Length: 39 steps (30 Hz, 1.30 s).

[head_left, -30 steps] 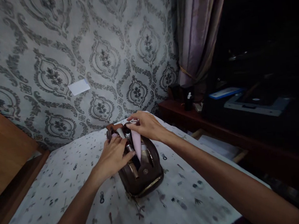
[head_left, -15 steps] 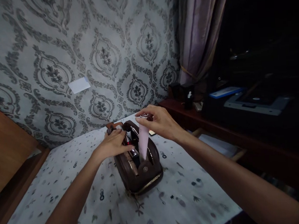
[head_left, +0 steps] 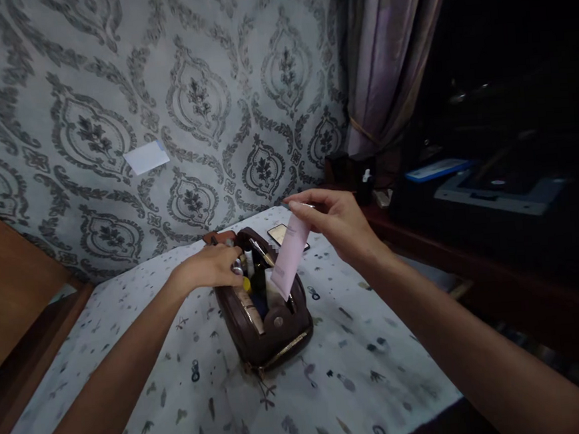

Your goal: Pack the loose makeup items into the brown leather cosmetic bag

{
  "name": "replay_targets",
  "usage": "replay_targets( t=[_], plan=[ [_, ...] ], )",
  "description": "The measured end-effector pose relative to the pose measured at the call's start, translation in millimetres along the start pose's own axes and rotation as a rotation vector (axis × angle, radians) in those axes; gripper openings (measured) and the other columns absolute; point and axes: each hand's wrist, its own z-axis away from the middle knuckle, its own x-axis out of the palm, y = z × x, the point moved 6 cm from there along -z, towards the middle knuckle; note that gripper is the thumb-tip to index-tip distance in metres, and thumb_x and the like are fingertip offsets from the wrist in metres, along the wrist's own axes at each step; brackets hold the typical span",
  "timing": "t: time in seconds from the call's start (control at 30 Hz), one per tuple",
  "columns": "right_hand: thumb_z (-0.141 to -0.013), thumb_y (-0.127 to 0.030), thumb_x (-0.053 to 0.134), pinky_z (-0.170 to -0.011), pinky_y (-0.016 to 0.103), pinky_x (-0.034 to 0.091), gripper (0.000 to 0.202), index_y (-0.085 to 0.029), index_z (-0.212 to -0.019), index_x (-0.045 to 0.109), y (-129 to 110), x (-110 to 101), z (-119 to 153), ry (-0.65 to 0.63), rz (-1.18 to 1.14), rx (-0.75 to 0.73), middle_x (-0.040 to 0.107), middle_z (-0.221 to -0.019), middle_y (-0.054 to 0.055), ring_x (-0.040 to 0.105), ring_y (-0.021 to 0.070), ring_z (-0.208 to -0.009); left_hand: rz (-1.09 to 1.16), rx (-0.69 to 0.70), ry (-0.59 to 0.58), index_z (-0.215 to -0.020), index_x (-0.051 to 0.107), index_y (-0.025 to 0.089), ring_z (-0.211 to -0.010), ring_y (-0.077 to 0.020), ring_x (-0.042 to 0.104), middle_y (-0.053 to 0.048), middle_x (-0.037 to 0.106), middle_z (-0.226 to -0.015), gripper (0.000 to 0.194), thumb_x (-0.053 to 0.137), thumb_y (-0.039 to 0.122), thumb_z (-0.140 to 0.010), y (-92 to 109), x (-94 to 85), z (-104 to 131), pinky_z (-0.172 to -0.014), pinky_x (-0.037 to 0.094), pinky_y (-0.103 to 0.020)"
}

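A wooden board (head_left: 17, 292) leans at the left of a printed cloth (head_left: 168, 400), where a person has both hands at work over an open brown bag (head_left: 274, 344). The left hand (head_left: 212, 266) lies palm down over the bag's far left edge, fingers bent into the opening beside a yellow cap (head_left: 246, 285); from where I stand, I cannot tell whether it grips anything. Inside, a white container (head_left: 272, 290) stands toward the right wall. Above that wall hangs a pink tube (head_left: 291, 255), its long axis slanting from upper right to lower left, its flat end over the bag's right side; whether that end touches the rim is unclear. Behind the tube, a phone (head_left: 277, 232) lies on the cloth. At right, the right hand (head_left: 343, 225), the nearer one, pinches the tube's upper end, so the tube points down and leftward from the fingertips toward the opening.
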Motion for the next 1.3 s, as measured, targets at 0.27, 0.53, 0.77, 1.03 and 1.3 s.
replay_targets(
  t=[0.27, 0.53, 0.77, 1.03, 1.3],
  plan=[
    [-0.067, -0.042, 0.076, -0.054, 0.026, 0.042, 0.030, -0.017, -0.083, 0.074, 7.8, -13.9, -0.7, 0.061, -0.076, 0.051, 0.066, -0.075, 0.003, 0.055, 0.0146, -0.064, 0.231, -0.100, 0.514, -0.095, 0.066, 0.020, -0.073, -0.0201, 0.064, -0.004, 0.069, -0.082, 0.025, 0.045, 0.024, -0.081, -15.2, -54.7, 42.3, -0.067, 0.048, -0.029],
    [-0.067, -0.043, 0.075, -0.054, 0.026, 0.041, 0.029, -0.018, -0.082, 0.074, 11.3, -12.0, 3.0, 0.074, -0.074, 0.051, 0.065, -0.072, 0.002, 0.053, 0.0145, -0.063, 0.317, 0.015, 0.524, -0.096, 0.065, 0.020, -0.081, -0.0200, 0.065, -0.005, 0.069, -0.091, 0.032, 0.043, 0.043, -0.092, -14.3, -57.2, 40.8, -0.073, 0.051, -0.031],
    [-0.070, -0.041, 0.072, -0.055, 0.028, 0.042, 0.026, -0.017, -0.081, 0.074, 21.1, 0.2, 12.0, 0.036, -0.028, 0.039, 0.064, -0.070, 0.002, 0.055, 0.0151, -0.062, 0.097, 0.101, 0.226, -0.103, 0.068, 0.021, -0.106, -0.0249, 0.060, -0.007, 0.067, -0.110, 0.023, 0.054, 0.032, -0.087, 12.3, -4.5, -3.6, -0.093, 0.046, -0.036],
    [-0.078, -0.017, 0.068, -0.048, 0.025, 0.036, 0.009, -0.018, -0.076, 0.076, 27.0, -1.1, 19.2, 0.136, -0.161, -0.003, 0.057, -0.061, 0.000, 0.048, 0.0086, -0.053, 0.762, -0.088, 0.823, -0.100, 0.064, 0.018, -0.084, -0.0166, 0.063, -0.005, 0.068, -0.090, 0.028, 0.050, 0.040, -0.091, -72.1, 18.6, 60.2, -0.075, 0.051, -0.028],
    [-0.078, -0.020, 0.072, -0.044, 0.026, 0.029, 0.012, -0.025, -0.069, 0.077, 31.6, -32.1, 29.8, 0.293, -0.119, -0.025, 0.060, -0.065, 0.002, 0.046, 0.0083, -0.050, 0.992, -0.082, 0.249, -0.099, 0.068, 0.019, -0.075, -0.0146, 0.064, -0.006, 0.070, -0.086, 0.026, 0.053, 0.039, -0.092, -34.2, 104.7, 138.8, -0.064, 0.050, -0.023]
  ],
)
